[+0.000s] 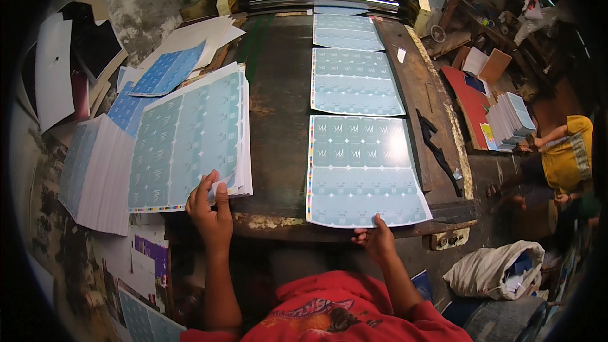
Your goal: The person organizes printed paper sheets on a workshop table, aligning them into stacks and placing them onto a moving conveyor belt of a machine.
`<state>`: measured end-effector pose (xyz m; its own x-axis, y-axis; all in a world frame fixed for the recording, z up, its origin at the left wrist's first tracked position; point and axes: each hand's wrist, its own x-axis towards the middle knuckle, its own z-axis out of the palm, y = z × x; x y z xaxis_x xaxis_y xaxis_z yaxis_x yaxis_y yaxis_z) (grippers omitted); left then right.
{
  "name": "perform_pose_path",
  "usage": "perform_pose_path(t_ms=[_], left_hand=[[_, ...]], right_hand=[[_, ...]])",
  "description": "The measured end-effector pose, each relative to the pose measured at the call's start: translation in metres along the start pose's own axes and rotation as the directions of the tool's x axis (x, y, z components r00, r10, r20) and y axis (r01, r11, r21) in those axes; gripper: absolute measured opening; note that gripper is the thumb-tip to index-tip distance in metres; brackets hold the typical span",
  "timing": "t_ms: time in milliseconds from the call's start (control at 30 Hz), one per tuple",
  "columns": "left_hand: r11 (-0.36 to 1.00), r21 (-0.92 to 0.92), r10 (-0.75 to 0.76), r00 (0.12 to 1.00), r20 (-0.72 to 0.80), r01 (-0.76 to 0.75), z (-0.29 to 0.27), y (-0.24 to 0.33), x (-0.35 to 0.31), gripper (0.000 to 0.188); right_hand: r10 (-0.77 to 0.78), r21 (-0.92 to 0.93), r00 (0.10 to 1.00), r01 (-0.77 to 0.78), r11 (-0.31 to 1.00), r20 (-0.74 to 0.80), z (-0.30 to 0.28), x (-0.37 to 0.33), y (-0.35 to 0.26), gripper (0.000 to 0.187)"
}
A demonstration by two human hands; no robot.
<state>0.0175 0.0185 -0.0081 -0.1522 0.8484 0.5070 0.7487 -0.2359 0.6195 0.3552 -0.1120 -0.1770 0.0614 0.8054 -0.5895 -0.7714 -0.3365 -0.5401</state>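
Observation:
A printed sheet point(364, 177) in pale blue-green, with rows of small panels, lies on the dark machine bed right in front of me. My right hand point(378, 240) pinches its near edge, thumb on top and fingers curled beneath. To the left rests a thick stack of matching sheets point(183, 142). At the near right corner of this stack, my left hand point(211, 211) has its fingers and thumb closed about a curled-up sheet corner. Two more printed sheets point(354, 81) lie in line beyond the front one, leading toward the metal rollers point(323, 1) at the far end.
A second pile of sheets point(104, 174) leans at the far left, near blue printed sheets point(168, 71). A black strap-like object point(436, 149) lies on the bed's right side. Past it are a red board point(465, 104), a white sack point(497, 271) and another person point(567, 155) in yellow.

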Motion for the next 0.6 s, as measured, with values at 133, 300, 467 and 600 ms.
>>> perform_pose_path(t_ms=[133, 300, 467, 600], left_hand=[[0.997, 0.034, 0.073, 0.996, 0.045, -0.074, -0.007, 0.003, -0.001, 0.03], [0.879, -0.356, -0.269, 0.946, 0.181, 0.318, -0.018, -0.007, 0.009, 0.028], [0.97, -0.21, 0.157, 0.977, 0.147, -0.124, -0.029, 0.028, 0.0, 0.019], [0.902, -0.312, 0.412, 0.807, 0.422, -0.297, -0.035, 0.049, -0.01, 0.018]], right_hand=[[-0.088, -0.016, 0.996, 0.088, 0.996, -0.016, 0.018, 0.009, -0.013, 0.055], [-0.208, 0.046, 0.977, 0.209, 0.977, -0.039, 0.021, 0.029, -0.01, 0.041], [-0.274, 0.059, 0.95, 0.285, 0.957, -0.147, 0.04, 0.023, -0.008, 0.051], [-0.256, 0.072, 0.961, 0.249, 0.966, 0.104, 0.062, -0.002, -0.025, 0.05]])
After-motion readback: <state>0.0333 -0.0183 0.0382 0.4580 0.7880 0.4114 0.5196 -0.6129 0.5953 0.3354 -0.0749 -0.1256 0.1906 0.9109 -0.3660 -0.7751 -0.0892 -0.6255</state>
